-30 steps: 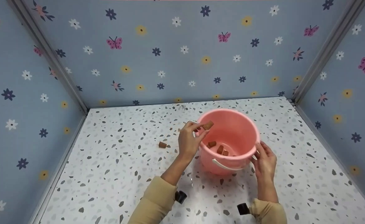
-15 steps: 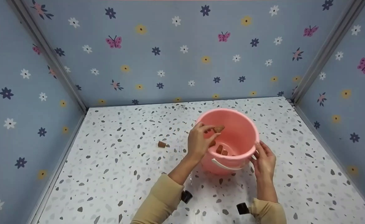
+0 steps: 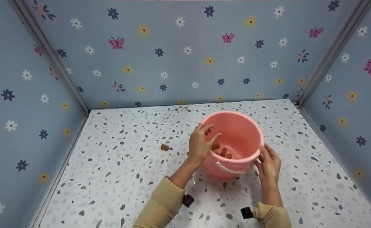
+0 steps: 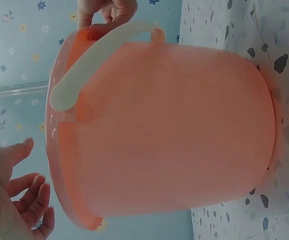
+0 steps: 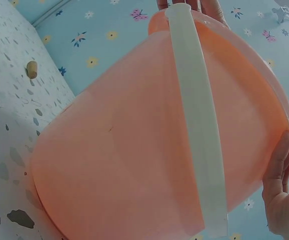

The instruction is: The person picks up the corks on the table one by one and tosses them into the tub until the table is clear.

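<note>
A pink bucket (image 3: 218,169) with a white handle (image 3: 228,168) stands upright on the speckled tabletop. Inside, at its bottom, lie several brown corks (image 3: 224,152). My left hand (image 3: 200,144) is over the bucket's left rim, thumb and fingers apart, with nothing between them. In the left wrist view, that hand (image 4: 17,192) shows loose, relaxed fingers beside the rim. My right hand (image 3: 270,164) grips the right side of the rim, and the right wrist view has its thumb (image 5: 279,155) against the bucket's outer wall.
One cork (image 3: 164,147) lies on the tabletop (image 3: 119,177) left of the bucket, with a small brown bit (image 3: 171,148) beside it. Flowered blue panels (image 3: 185,63) wall in the back and both sides.
My left hand carried a cork rightward over the bucket and let it go inside. It has since drawn back slightly left. My right hand stays at the rim.
</note>
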Available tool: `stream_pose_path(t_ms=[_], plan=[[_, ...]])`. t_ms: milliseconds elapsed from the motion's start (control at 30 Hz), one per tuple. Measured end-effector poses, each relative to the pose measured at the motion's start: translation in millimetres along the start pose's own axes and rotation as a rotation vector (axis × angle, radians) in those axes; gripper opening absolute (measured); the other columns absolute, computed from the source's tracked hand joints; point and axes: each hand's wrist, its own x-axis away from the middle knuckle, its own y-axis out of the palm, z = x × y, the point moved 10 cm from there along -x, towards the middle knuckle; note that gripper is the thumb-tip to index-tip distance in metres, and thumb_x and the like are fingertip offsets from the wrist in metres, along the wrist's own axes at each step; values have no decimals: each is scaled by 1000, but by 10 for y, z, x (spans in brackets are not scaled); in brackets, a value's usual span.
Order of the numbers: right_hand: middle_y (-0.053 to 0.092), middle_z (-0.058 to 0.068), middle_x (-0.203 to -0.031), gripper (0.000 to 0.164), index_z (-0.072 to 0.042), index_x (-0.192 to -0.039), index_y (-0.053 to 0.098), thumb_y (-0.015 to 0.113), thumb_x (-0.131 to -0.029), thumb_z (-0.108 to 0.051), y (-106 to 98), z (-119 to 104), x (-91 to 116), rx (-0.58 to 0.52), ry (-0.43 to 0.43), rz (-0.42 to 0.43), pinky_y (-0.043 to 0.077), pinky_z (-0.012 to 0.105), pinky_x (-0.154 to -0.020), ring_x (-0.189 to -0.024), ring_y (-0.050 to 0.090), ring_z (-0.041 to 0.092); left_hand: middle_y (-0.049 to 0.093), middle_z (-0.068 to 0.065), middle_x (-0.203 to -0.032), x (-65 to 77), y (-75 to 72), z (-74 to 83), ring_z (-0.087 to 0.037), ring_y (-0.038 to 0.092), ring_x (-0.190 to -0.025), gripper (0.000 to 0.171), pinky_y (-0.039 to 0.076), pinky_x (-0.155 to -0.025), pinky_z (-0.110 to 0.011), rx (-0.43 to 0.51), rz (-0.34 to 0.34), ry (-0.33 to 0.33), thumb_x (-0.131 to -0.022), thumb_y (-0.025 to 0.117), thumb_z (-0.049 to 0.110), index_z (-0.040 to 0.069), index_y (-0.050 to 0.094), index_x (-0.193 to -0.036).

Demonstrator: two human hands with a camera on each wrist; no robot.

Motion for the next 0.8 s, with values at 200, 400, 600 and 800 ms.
stream_pose_path(t_ms=[200, 400, 600, 800], plan=[[57, 12, -109, 50, -5, -119, 52, 70, -76, -23, -522, 501, -648, 19, -16, -11, 50, 37, -71, -90, 60, 25, 58, -9, -87, -10, -87, -49, -18, 55, -78, 33, 44, -67, -23, -16, 40, 19, -78, 68, 25, 3, 63, -103], [51, 17, -116, 55, -7, -118, 55, 74, -71, -28, -782, 728, -942, 7, -78, 38, 50, 40, -71, -97, 57, 32, 57, -7, -84, -23, -202, -132, -18, 54, -78, 31, 43, -69, -27, -42, 92, 42, -79, 67, 23, 2, 63, -101], [52, 18, -115, 54, -6, -116, 55, 75, -71, -26, -766, 717, -943, -15, -88, 24, 51, 39, -67, -94, 58, 31, 56, -7, -82, -24, -295, -275, -19, 53, -76, 29, 43, -67, -28, -58, 132, 38, -80, 66, 22, 0, 63, -99], [52, 18, -115, 55, -6, -117, 55, 75, -71, -27, -745, 693, -909, -3, -89, 35, 51, 38, -66, -94, 58, 32, 57, -7, -85, -8, -354, -484, -20, 53, -78, 28, 43, -68, -29, -88, 152, -5, -81, 65, 21, 2, 63, -101]])
